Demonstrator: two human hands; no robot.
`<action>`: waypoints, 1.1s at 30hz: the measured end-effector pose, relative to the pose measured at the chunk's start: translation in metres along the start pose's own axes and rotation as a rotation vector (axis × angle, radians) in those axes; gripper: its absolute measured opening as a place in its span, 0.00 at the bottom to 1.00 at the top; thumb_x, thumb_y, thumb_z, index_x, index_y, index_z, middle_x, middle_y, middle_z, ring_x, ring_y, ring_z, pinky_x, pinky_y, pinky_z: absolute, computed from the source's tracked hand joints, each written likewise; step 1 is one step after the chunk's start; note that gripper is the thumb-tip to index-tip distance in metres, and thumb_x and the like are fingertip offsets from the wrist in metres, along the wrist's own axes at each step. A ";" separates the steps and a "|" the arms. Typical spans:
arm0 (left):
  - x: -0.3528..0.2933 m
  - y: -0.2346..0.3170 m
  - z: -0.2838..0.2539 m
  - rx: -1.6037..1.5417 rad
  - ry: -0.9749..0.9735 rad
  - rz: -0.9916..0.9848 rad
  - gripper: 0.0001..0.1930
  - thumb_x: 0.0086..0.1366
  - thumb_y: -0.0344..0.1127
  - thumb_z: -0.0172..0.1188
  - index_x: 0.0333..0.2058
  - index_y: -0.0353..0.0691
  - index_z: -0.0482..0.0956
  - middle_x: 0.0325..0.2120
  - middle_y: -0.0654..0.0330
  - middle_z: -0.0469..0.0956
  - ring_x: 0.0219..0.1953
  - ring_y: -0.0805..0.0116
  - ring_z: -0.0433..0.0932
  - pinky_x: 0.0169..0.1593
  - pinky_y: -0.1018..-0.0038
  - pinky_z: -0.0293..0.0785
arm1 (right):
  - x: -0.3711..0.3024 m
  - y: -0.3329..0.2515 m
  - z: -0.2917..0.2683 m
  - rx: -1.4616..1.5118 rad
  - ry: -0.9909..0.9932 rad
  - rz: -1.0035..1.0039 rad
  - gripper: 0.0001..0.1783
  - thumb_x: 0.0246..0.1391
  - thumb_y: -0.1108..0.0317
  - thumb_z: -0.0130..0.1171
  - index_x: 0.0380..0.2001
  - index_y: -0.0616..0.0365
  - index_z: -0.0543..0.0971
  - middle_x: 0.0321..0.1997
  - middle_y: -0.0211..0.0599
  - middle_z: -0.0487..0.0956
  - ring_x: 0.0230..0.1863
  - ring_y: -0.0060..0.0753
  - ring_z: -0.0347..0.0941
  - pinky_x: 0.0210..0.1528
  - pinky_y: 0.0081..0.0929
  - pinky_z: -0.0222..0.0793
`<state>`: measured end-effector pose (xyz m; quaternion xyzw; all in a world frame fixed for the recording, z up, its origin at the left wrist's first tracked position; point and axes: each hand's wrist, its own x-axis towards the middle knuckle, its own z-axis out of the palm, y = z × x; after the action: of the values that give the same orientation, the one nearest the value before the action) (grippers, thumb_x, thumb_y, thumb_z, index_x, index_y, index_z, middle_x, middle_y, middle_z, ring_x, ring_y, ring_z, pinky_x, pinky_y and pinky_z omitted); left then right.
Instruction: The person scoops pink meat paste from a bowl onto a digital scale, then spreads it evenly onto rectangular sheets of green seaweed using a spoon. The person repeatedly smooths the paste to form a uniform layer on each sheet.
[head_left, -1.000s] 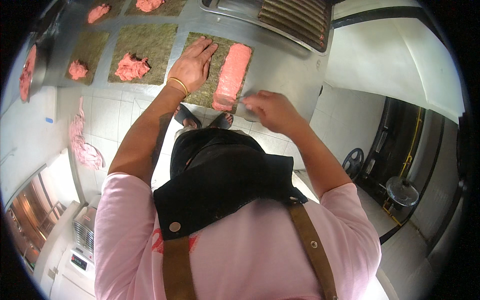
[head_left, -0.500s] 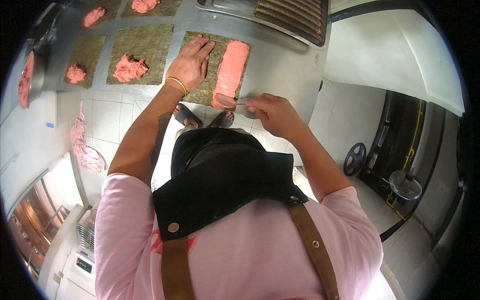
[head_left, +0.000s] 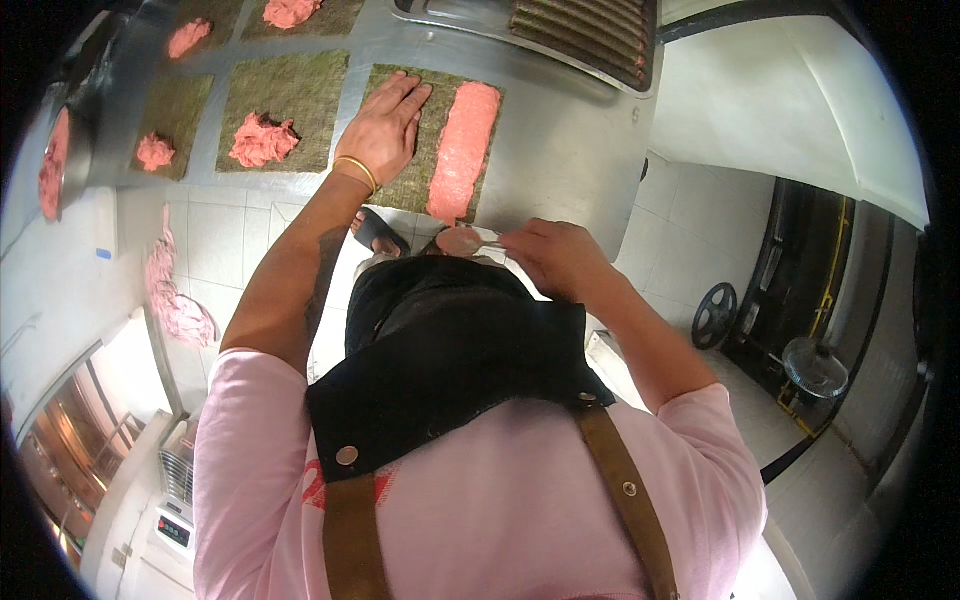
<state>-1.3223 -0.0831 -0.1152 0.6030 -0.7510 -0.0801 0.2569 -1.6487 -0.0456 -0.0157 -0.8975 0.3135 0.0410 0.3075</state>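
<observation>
My left hand (head_left: 383, 128) lies flat with its fingers stretched out on a nori sheet (head_left: 407, 185) at the front of the metal table. Along the right part of that sheet runs a smooth band of pink paste (head_left: 464, 140). A spoon (head_left: 462, 241) is gripped by its handle in my right hand (head_left: 556, 258). Pink paste coats the spoon's bowl, which hangs just off the table's near edge, below the band's near end. To the left, another nori sheet (head_left: 283, 90) carries a rough lump of pink paste (head_left: 263, 140).
More nori sheets with pink lumps (head_left: 155, 151) lie farther left and back. A bowl of pink paste (head_left: 58, 165) stands at the left edge. At the back right, a metal tray (head_left: 640, 80) holds dark rolls (head_left: 580, 40) in rows. A pink cloth (head_left: 180, 300) lies on the floor.
My right hand and the spoon have moved toward me, off the near end of the paste band and past the table edge. The left hand stays on the sheet.
</observation>
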 end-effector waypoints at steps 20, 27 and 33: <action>0.001 0.001 0.000 0.006 -0.035 -0.012 0.21 0.73 0.30 0.56 0.63 0.39 0.79 0.66 0.49 0.74 0.72 0.48 0.68 0.76 0.58 0.64 | -0.037 -0.033 0.007 0.142 0.130 0.258 0.17 0.59 0.70 0.57 0.52 0.56 0.79 0.42 0.49 0.81 0.46 0.56 0.82 0.48 0.50 0.80; 0.001 0.001 0.001 0.017 -0.022 0.003 0.22 0.72 0.30 0.56 0.63 0.39 0.79 0.65 0.48 0.75 0.72 0.48 0.68 0.76 0.58 0.64 | -0.025 -0.021 0.025 -0.016 0.273 0.212 0.15 0.58 0.70 0.59 0.49 0.54 0.80 0.41 0.47 0.81 0.45 0.55 0.84 0.46 0.51 0.81; 0.001 0.000 0.000 0.015 -0.014 0.010 0.21 0.72 0.30 0.56 0.63 0.39 0.79 0.65 0.48 0.75 0.72 0.47 0.68 0.75 0.58 0.64 | -0.018 -0.035 0.018 0.027 0.378 0.184 0.16 0.56 0.75 0.61 0.48 0.54 0.83 0.37 0.45 0.82 0.35 0.56 0.82 0.41 0.48 0.81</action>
<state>-1.3224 -0.0846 -0.1151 0.6007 -0.7563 -0.0774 0.2475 -1.6402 -0.0041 -0.0066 -0.8527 0.4466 -0.1045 0.2501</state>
